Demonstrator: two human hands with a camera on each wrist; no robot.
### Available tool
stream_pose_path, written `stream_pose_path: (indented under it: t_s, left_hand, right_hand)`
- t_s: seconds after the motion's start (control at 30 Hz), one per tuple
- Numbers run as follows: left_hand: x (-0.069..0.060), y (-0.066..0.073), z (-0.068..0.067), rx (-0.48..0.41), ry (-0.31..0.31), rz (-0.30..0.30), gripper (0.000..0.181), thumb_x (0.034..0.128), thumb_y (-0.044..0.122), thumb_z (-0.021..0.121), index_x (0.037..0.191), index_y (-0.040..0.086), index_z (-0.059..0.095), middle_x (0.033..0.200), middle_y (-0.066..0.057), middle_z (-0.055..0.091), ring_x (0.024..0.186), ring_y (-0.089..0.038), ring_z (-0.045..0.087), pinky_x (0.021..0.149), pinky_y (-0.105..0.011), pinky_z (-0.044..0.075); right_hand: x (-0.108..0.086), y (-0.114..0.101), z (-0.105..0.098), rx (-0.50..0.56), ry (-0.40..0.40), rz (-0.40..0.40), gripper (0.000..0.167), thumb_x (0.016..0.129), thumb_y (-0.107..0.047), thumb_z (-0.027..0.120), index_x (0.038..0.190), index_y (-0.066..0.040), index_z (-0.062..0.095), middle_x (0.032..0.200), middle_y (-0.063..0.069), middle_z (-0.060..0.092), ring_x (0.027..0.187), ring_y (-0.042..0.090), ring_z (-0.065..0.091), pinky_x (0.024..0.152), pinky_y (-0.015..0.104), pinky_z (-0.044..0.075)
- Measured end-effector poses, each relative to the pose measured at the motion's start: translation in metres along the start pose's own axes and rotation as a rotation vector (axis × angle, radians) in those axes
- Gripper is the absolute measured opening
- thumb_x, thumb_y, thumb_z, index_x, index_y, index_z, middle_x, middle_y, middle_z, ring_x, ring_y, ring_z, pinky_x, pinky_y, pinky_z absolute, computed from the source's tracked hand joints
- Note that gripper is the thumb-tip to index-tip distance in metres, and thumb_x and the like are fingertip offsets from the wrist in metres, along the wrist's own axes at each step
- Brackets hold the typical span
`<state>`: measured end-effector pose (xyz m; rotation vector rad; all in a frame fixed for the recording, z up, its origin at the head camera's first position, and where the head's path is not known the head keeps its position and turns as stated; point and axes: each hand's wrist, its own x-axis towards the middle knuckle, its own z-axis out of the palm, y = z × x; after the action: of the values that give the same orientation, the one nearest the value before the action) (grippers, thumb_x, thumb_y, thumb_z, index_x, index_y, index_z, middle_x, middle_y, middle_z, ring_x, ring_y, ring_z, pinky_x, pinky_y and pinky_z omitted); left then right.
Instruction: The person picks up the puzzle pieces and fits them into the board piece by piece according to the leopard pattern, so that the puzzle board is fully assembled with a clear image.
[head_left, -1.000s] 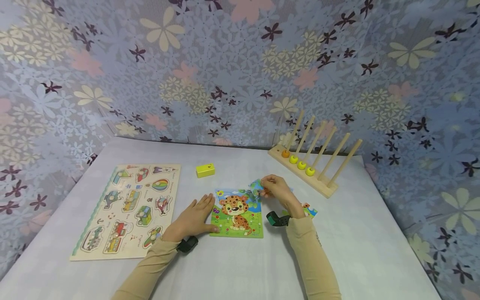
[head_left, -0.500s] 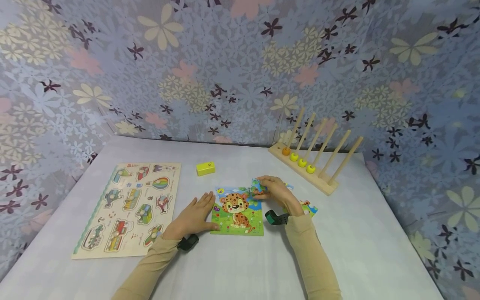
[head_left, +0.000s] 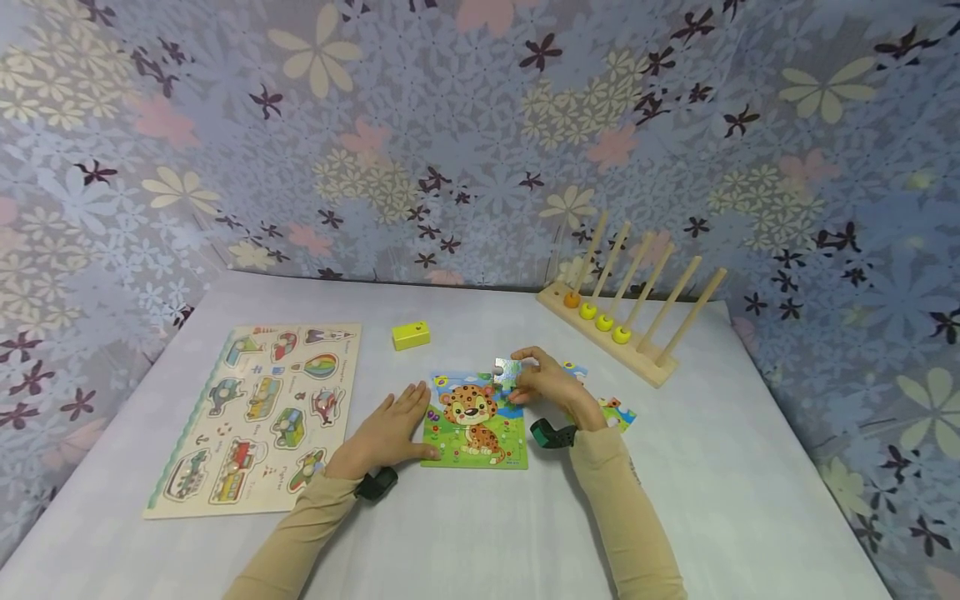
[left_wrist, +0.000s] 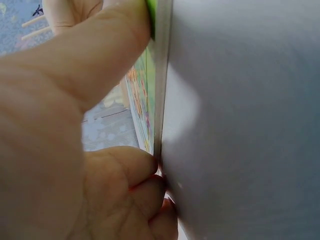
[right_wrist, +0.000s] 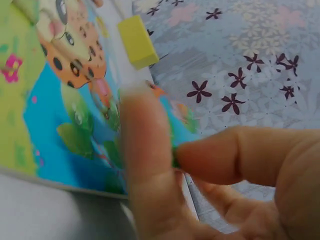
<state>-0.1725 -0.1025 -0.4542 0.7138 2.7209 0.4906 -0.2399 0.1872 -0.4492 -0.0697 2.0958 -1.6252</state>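
Leopard puzzle point(head_left: 474, 437) lies flat on a pale-covered bench point(head_left: 465, 542), just below the centre of the frame, as a person in tan sleeves works over it. The left hand point(head_left: 388, 427) rests at its left edge, fingers spread and straight, thumb touching the lower corner. At left, a vehicle puzzle board point(head_left: 262, 497) stretches toward the lower left of the frame. Right of centre, loose jigsaw pieces point(head_left: 618, 414) lie beside the right wrist. The right hand point(head_left: 546, 382) pinches a jigsaw piece point(head_left: 507, 373) between thumb and fingers, above the puzzle's upper right corner. Farther back, a yellow block point(head_left: 411, 336) sits near centre and a wooden peg rack point(head_left: 637, 361) with orange and yellow beads point(head_left: 588, 312) stands at right, before a floral backdrop point(head_left: 480, 125).
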Motion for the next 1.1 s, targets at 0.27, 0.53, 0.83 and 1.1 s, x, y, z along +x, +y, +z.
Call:
stream_pose_path:
  t_s: [0.27, 0.53, 0.83, 1.1]
  left_hand:
    - [-0.001, -0.001, 0.0, -0.001, 0.004, 0.01, 0.096, 0.0846, 0.046, 0.069, 0.15, -0.007, 0.023, 0.159, -0.023, 0.02, 0.149, -0.038, 0.018, 0.121, -0.056, 0.018]
    - [0.0, -0.002, -0.001, 0.004, 0.006, 0.018, 0.096, 0.0848, 0.046, 0.069, 0.15, -0.008, 0.023, 0.159, -0.023, 0.02, 0.149, -0.039, 0.018, 0.121, -0.056, 0.018]
    - [0.0, -0.001, -0.002, 0.002, -0.001, 0.014, 0.096, 0.0852, 0.047, 0.069, 0.15, -0.007, 0.023, 0.159, -0.023, 0.02, 0.149, -0.039, 0.018, 0.121, -0.056, 0.018]
    - [-0.001, 0.001, -0.002, -0.006, -0.005, 0.003, 0.096, 0.0849, 0.046, 0.069, 0.15, -0.007, 0.023, 0.159, -0.023, 0.019, 0.149, -0.038, 0.017, 0.121, -0.055, 0.017]
  right_hand:
    - [-0.003, -0.002, 0.005, -0.173, 0.056, 0.091, 0.03, 0.095, -0.012, 0.053, 0.124, -0.003, 0.052, 0.074, 0.005, 0.058, 0.05, 0.01, 0.056, 0.048, 0.02, 0.044]
    - [-0.003, -0.004, 0.013, -0.312, 0.117, 0.062, 0.025, 0.094, -0.018, 0.061, 0.112, -0.001, 0.059, 0.074, 0.005, 0.062, 0.05, 0.01, 0.056, 0.048, 0.022, 0.05]
    - [-0.005, -0.007, 0.023, -0.57, 0.24, 0.014, 0.025, 0.092, -0.025, 0.064, 0.107, -0.005, 0.059, 0.086, 0.01, 0.063, 0.059, 0.016, 0.056, 0.053, 0.025, 0.045]
    - [0.0, -0.003, 0.033, -0.638, 0.23, -0.064, 0.025, 0.089, -0.031, 0.07, 0.092, -0.009, 0.058, 0.08, 0.005, 0.059, 0.065, 0.017, 0.051, 0.057, 0.027, 0.041]
